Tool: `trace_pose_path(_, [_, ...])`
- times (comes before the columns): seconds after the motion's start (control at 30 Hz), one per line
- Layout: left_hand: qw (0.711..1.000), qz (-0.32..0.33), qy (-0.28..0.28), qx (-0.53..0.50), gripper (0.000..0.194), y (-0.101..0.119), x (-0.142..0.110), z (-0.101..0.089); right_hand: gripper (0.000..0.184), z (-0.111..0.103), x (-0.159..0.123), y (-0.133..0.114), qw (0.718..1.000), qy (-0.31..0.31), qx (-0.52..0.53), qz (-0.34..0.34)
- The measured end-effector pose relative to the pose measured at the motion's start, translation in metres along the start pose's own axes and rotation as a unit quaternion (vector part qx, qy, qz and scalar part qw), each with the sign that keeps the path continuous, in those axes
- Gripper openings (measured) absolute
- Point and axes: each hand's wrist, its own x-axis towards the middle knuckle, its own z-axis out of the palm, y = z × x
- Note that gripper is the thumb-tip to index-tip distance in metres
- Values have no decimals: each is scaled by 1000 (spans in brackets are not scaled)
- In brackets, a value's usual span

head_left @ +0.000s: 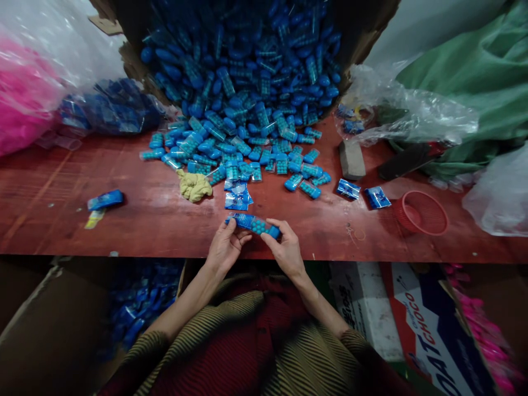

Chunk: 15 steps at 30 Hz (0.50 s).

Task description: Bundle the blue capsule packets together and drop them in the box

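Note:
Near the table's front edge, a clear tube of small turquoise balls lies level between my hands, its blue cap at the right end. My right hand pinches that capped end between thumb and fingers. With the thumb and fingertips of my left hand, I grip a blue printed wrapper at the tube's left end. How far the wrapper covers the tube is hard to tell. Just beyond my hands lie loose blue wrappers. A heap of similar blue-capped tubes spills across the table behind them.
A large torn carton pours out the tubes. Yellowish putty or cloth and a blue packet lie left. To the right are a grey block, wrapper bundles and a red basket. Open boxes stand below the table edge.

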Motion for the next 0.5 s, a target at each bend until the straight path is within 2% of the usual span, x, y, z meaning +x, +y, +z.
trace_pose_path(0.23, [1000,16,-2,22,25,1,-2,1,26,3,-3,0,998,21,-17,-54])
trace_pose_path(0.3, [999,33,-5,36,28,1,-3,1,26,3,-2,3,1000,8,18,-18])
trace_pose_path(0.43, [997,61,2,49,30,0,-3,2,36,3,3,11,978,-69,145,135])
trace_pose_path(0.5, [997,54,5,50,29,-2,-4,4,37,4,4,13,976,-68,152,137])
